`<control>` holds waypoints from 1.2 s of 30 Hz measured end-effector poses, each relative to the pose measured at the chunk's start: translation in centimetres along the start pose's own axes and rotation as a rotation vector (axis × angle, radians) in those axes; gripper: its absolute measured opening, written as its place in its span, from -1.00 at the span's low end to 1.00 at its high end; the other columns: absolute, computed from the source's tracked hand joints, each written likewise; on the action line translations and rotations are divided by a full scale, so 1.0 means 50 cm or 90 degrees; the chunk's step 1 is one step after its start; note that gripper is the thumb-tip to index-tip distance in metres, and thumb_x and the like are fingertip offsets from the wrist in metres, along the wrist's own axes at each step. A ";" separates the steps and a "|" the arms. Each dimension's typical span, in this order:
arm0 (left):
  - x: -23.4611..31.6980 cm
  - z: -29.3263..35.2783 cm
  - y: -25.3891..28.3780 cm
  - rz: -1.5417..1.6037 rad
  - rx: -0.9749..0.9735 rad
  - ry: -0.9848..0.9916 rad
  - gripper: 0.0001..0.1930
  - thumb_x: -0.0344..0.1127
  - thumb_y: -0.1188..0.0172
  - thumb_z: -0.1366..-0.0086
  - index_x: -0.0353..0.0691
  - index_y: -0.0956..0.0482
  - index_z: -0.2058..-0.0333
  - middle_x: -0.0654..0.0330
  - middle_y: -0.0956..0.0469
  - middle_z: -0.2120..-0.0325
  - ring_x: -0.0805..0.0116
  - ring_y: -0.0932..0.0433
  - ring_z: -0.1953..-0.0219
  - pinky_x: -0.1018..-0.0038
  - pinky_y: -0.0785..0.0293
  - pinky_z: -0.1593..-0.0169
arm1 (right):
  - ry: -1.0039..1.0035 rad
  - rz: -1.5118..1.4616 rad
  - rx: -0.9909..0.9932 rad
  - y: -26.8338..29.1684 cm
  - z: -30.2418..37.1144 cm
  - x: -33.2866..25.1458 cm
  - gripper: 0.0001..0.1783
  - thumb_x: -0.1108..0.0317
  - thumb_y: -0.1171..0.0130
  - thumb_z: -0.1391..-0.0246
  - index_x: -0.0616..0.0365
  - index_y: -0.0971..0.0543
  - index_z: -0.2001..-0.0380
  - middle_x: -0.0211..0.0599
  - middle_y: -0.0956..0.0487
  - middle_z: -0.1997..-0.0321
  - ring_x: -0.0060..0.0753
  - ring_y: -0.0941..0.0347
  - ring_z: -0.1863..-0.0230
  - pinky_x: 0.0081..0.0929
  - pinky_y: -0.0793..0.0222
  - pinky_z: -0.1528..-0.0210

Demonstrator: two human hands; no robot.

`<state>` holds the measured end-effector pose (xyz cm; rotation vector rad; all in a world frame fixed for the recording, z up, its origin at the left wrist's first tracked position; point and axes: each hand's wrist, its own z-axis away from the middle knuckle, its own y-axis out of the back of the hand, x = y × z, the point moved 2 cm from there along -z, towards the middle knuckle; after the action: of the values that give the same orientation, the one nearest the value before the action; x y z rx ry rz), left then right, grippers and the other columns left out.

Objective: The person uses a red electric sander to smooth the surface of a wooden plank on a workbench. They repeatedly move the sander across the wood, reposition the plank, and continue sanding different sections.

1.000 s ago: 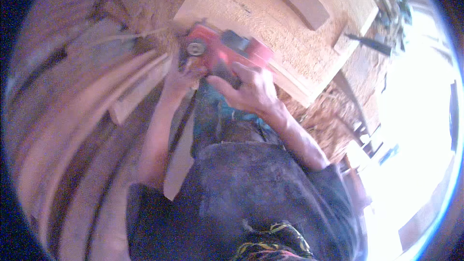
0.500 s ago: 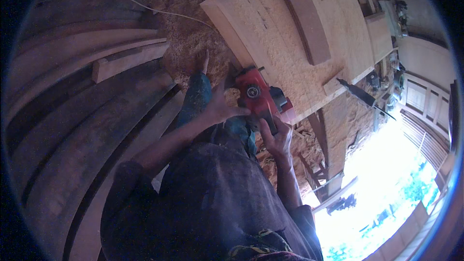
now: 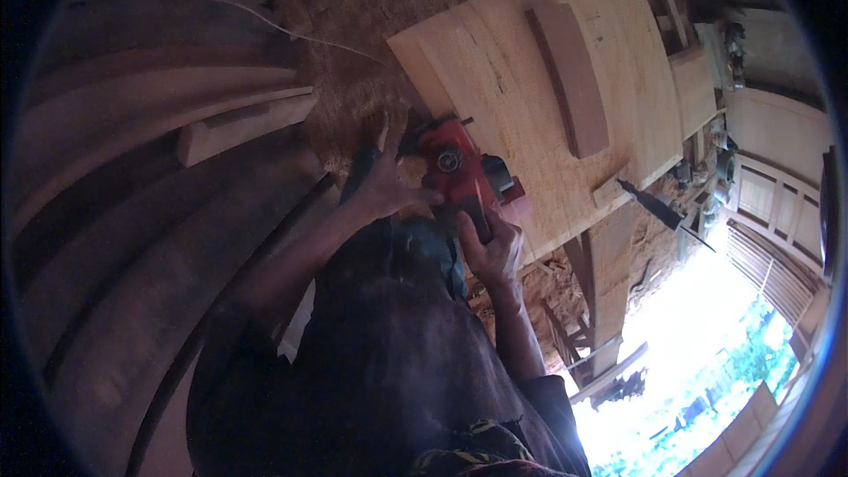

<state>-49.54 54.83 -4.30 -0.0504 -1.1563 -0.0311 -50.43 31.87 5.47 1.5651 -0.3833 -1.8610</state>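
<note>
A red and black electric hand planer [image 3: 456, 162] sits at the near left edge of a wide pale wooden board [image 3: 495, 62]. My right hand [image 3: 492, 247] is closed around its black rear handle. To the left of the planer's body, my left hand [image 3: 386, 190] has its fingers apart and the thumb reaching toward the tool. Whether that thumb touches the planer I cannot tell. On top of the board rests a darker brown wooden block [image 3: 572, 79].
Long curved planks [image 3: 177, 212] are stacked at the left, with a short timber piece [image 3: 247, 126] on them. A thin cord [image 3: 265, 16] runs across the far left. A dark pointed tool [image 3: 652, 205] lies near the board's right edge. Shavings cover the ground.
The view has shifted a little, so the board appears slightly lower and farther right. My hands and the planer appear slightly farther left; the right hand keeps its grip.
</note>
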 end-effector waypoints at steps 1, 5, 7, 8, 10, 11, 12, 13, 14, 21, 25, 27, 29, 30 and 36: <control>0.005 -0.003 0.010 -0.016 -0.010 0.046 0.64 0.12 -0.83 0.23 -0.40 0.22 -0.59 -0.18 -0.12 -0.53 -0.02 -0.14 -0.57 0.11 -0.11 -0.60 | -0.001 -0.001 0.003 -0.004 -0.007 -0.009 -0.63 0.16 -0.39 -0.28 0.33 -0.73 0.15 -0.03 -0.70 0.50 -0.27 -0.70 0.48 -0.30 -0.53 0.38; 0.025 -0.013 0.050 -0.070 -0.028 0.147 0.65 0.16 -0.83 0.27 -0.35 0.18 -0.59 -0.13 -0.05 -0.57 -0.01 -0.13 -0.58 0.01 -0.12 -0.59 | 0.009 0.010 0.008 -0.022 -0.031 -0.025 -0.62 0.16 -0.40 -0.27 0.34 -0.73 0.15 0.00 -0.70 0.49 -0.25 -0.71 0.46 -0.30 -0.53 0.37; 0.032 -0.021 0.062 -0.073 -0.030 0.122 0.65 0.19 -0.83 0.27 -0.37 0.15 -0.59 -0.13 -0.07 -0.56 -0.01 -0.14 -0.58 0.00 -0.13 -0.58 | 0.004 0.018 0.000 -0.027 -0.041 -0.032 -0.62 0.17 -0.41 -0.26 0.34 -0.73 0.15 0.00 -0.70 0.48 -0.24 -0.71 0.46 -0.30 -0.53 0.37; 0.034 -0.027 0.068 -0.065 -0.032 0.092 0.64 0.20 -0.82 0.27 -0.37 0.15 -0.59 -0.13 -0.08 -0.55 -0.02 -0.14 -0.58 0.00 -0.14 -0.58 | -0.006 0.019 -0.007 -0.027 -0.045 -0.039 -0.63 0.17 -0.41 -0.26 0.34 -0.73 0.15 0.00 -0.70 0.48 -0.24 -0.71 0.46 -0.29 -0.53 0.36; 0.047 -0.034 0.075 -0.050 -0.028 0.070 0.61 0.15 -0.83 0.25 -0.41 0.12 -0.57 -0.12 -0.18 -0.50 0.02 -0.19 -0.55 0.06 -0.14 -0.58 | -0.018 0.015 -0.017 -0.028 -0.055 -0.051 -0.63 0.17 -0.42 -0.25 0.34 -0.73 0.16 -0.01 -0.70 0.48 -0.23 -0.71 0.46 -0.28 -0.54 0.36; 0.061 -0.035 0.077 -0.044 -0.020 0.077 0.58 0.08 -0.84 0.23 -0.45 0.10 -0.56 -0.11 -0.27 -0.46 0.05 -0.25 -0.52 0.12 -0.14 -0.58 | -0.018 0.011 -0.020 -0.028 -0.061 -0.056 -0.63 0.17 -0.42 -0.24 0.34 -0.73 0.17 -0.01 -0.70 0.48 -0.23 -0.72 0.46 -0.28 -0.54 0.36; 0.070 -0.037 0.079 -0.038 -0.012 0.084 0.55 0.01 -0.85 0.22 -0.49 0.08 -0.55 -0.10 -0.35 -0.41 0.09 -0.30 -0.50 0.17 -0.15 -0.58 | -0.019 0.006 -0.024 -0.030 -0.066 -0.058 -0.63 0.17 -0.43 -0.24 0.34 -0.73 0.17 -0.01 -0.70 0.48 -0.22 -0.72 0.45 -0.27 -0.54 0.35; 0.066 -0.039 0.085 -0.033 -0.009 0.077 0.53 0.00 -0.85 0.21 -0.47 0.06 -0.55 -0.08 -0.37 -0.41 0.10 -0.31 -0.49 0.18 -0.15 -0.58 | -0.001 0.003 -0.009 -0.034 -0.072 -0.062 -0.64 0.18 -0.43 -0.23 0.33 -0.73 0.18 -0.01 -0.70 0.48 -0.21 -0.72 0.45 -0.27 -0.54 0.35; 0.059 -0.042 0.094 -0.027 -0.006 0.071 0.51 -0.02 -0.85 0.20 -0.46 0.05 -0.55 -0.06 -0.38 -0.40 0.12 -0.31 -0.49 0.19 -0.16 -0.57 | 0.018 -0.001 0.005 -0.040 -0.078 -0.068 -0.64 0.18 -0.43 -0.23 0.33 -0.73 0.19 -0.02 -0.70 0.48 -0.21 -0.72 0.45 -0.27 -0.55 0.35; 0.089 -0.078 0.139 0.049 0.010 0.066 0.35 -0.06 -0.85 0.20 -0.36 -0.17 -0.49 0.03 -0.43 -0.37 0.15 -0.36 -0.44 0.20 -0.20 -0.55 | 0.010 0.005 -0.013 -0.064 -0.134 -0.106 -0.64 0.17 -0.44 -0.21 0.33 -0.72 0.22 -0.01 -0.70 0.48 -0.16 -0.73 0.45 -0.28 -0.55 0.34; 0.060 -0.105 0.187 0.035 0.005 0.076 0.29 -0.10 -0.84 0.18 -0.28 -0.23 -0.48 0.06 -0.44 -0.36 0.17 -0.37 -0.44 0.21 -0.24 -0.53 | 0.025 -0.004 -0.014 -0.079 -0.169 -0.140 -0.62 0.15 -0.46 -0.20 0.33 -0.72 0.22 0.02 -0.71 0.45 -0.14 -0.75 0.40 -0.26 -0.56 0.33; 0.036 -0.118 0.216 0.019 0.002 0.084 0.27 -0.12 -0.84 0.17 -0.24 -0.23 -0.48 0.07 -0.44 -0.35 0.17 -0.37 -0.44 0.21 -0.27 -0.52 | 0.033 -0.019 -0.022 -0.083 -0.189 -0.169 -0.62 0.15 -0.47 -0.20 0.32 -0.73 0.19 0.04 -0.72 0.42 -0.13 -0.77 0.36 -0.24 -0.57 0.31; 0.063 -0.135 0.224 0.037 -0.003 0.075 0.27 -0.11 -0.84 0.17 -0.23 -0.23 -0.49 0.08 -0.45 -0.35 0.16 -0.37 -0.43 0.21 -0.29 -0.51 | 0.026 -0.035 -0.014 -0.096 -0.205 -0.167 -0.60 0.13 -0.48 -0.19 0.32 -0.74 0.17 0.05 -0.73 0.40 -0.11 -0.78 0.34 -0.23 -0.59 0.29; 0.083 -0.139 0.231 0.044 -0.001 0.072 0.28 -0.11 -0.84 0.17 -0.23 -0.23 -0.49 0.08 -0.45 -0.35 0.16 -0.37 -0.43 0.21 -0.31 -0.50 | 0.025 -0.046 -0.012 -0.103 -0.214 -0.168 -0.59 0.13 -0.48 -0.19 0.32 -0.74 0.15 0.05 -0.74 0.38 -0.10 -0.78 0.32 -0.22 -0.59 0.29; 0.137 -0.171 0.314 -0.096 0.031 0.077 0.25 -0.08 -0.82 0.12 -0.27 -0.23 -0.48 0.06 -0.45 -0.36 0.13 -0.38 -0.43 0.20 -0.30 -0.51 | 0.059 -0.037 0.004 -0.140 -0.279 -0.218 -0.56 0.09 -0.50 -0.17 0.30 -0.75 0.13 0.06 -0.76 0.33 -0.07 -0.79 0.29 -0.21 -0.61 0.26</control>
<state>-38.18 70.01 -1.82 0.0801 -1.0375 -0.1377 -38.59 46.75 6.13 1.6756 -0.3047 -1.8240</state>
